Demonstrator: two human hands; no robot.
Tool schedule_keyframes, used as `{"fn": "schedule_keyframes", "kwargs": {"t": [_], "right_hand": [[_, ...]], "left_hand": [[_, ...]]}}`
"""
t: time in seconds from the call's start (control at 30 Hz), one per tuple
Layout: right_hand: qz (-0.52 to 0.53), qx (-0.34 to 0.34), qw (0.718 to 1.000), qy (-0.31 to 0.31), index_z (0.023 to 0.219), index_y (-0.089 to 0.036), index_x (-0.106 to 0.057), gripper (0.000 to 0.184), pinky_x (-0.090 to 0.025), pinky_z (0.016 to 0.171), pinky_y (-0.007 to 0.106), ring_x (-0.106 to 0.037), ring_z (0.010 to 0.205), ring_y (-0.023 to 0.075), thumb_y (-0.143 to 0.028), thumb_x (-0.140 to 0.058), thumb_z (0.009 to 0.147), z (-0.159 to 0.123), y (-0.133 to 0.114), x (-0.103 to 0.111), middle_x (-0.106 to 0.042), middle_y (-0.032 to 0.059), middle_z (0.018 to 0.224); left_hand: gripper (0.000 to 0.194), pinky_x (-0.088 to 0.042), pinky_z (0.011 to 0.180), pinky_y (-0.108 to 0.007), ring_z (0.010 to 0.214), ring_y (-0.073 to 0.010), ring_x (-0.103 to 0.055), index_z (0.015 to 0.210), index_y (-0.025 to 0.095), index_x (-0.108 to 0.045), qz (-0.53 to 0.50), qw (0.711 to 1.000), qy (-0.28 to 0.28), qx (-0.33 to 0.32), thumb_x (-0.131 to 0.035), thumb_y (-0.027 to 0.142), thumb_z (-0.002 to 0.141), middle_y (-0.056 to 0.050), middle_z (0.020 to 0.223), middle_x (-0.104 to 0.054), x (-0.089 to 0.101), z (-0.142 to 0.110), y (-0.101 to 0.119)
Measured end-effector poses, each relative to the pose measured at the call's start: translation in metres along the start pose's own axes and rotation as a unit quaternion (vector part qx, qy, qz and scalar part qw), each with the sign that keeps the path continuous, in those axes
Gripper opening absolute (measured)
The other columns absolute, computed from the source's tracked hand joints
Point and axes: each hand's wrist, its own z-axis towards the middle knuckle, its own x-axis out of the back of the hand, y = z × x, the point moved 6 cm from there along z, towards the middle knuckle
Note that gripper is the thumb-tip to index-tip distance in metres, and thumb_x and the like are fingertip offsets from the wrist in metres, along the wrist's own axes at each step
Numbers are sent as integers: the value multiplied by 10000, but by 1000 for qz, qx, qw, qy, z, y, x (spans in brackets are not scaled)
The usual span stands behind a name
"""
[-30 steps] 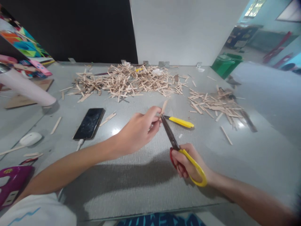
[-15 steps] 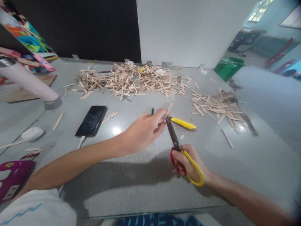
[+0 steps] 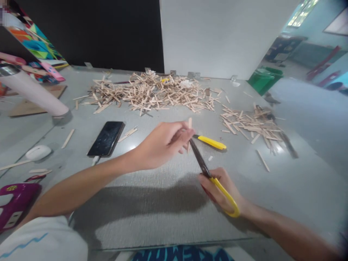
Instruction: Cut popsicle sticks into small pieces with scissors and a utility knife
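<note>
Between the thumb and fingers of my left hand point(image 3: 163, 145) a small wooden stick point(image 3: 190, 123) is pinched, standing nearly upright. My right hand point(image 3: 223, 188) is wrapped round the handles of a pair of scissors point(image 3: 199, 157) with dark blades and a yellow loop; the red loop is mostly hidden by the fingers. The blades look closed or nearly so, and their tips reach my left fingertips beside the stick. Just beyond the tips lies a yellow box cutter point(image 3: 212, 142) on the grey table point(image 3: 163, 217).
A large heap of wooden sticks point(image 3: 152, 94) lies along the back, and a smaller pile point(image 3: 252, 123) at the right. On the left are a phone point(image 3: 106, 139) with a cable, a white earbud case point(image 3: 38, 153), a pink bottle point(image 3: 35, 90) and a purple power strip point(image 3: 19, 203).
My left fingers have turned the stick more upright and shifted it slightly left. The scissors' blades have swung a little left, and the red loop is now more hidden.
</note>
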Motion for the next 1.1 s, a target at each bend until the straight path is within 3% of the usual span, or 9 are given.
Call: {"fn": "schedule_keyframes", "kwargs": {"t": [0.23, 0.5, 0.67, 0.97, 1.1], "right_hand": [[-33, 21, 999, -4, 555, -236, -418, 730, -222, 490, 288, -308, 479, 90, -741, -660, 1023, -1, -4, 1, -373, -53, 488], [30, -49, 997, -54, 540, -257, -425, 770, -293, 389, 247, -372, 364, 94, -844, -617, 999, -4, 9, -4, -398, -53, 414], [75, -69, 990, -98, 484, -243, -460, 777, -333, 371, 226, -374, 317, 86, -786, -653, 1006, -4, 13, -6, -408, -44, 368], [78, -73, 991, -76, 578, -233, -487, 664, -356, 384, 190, -429, 355, 76, -710, -715, 981, 0, 10, -4, -451, -64, 431], [83, -83, 992, -40, 623, -235, -506, 613, -368, 398, 201, -421, 356, 77, -695, -710, 973, 3, 17, -1, -446, -76, 437]], "left_hand": [[419, -693, 716, -268, 845, -215, -875, 1113, 111, -727, -155, 987, 47, 4, -566, 491, 1185, -164, 1095, -873, -5, 2, -2], [413, -629, 656, -236, 894, -222, -886, 1037, 135, -724, -108, 992, 56, -45, -535, 458, 1210, -136, 1065, -872, -4, 1, -6], [372, -610, 693, -232, 934, -204, -879, 1098, 136, -770, -46, 994, 68, -69, -542, 406, 1214, -114, 1095, -882, -4, 2, -8], [481, -629, 637, -239, 870, -220, -875, 1051, 128, -746, -114, 992, 50, 23, -539, 541, 1188, -153, 1064, -872, -2, 7, -6], [462, -694, 781, -284, 974, -233, -869, 907, 146, -696, -111, 993, 19, 29, -602, 526, 1152, -188, 1286, -827, 1, 12, -11]]}}
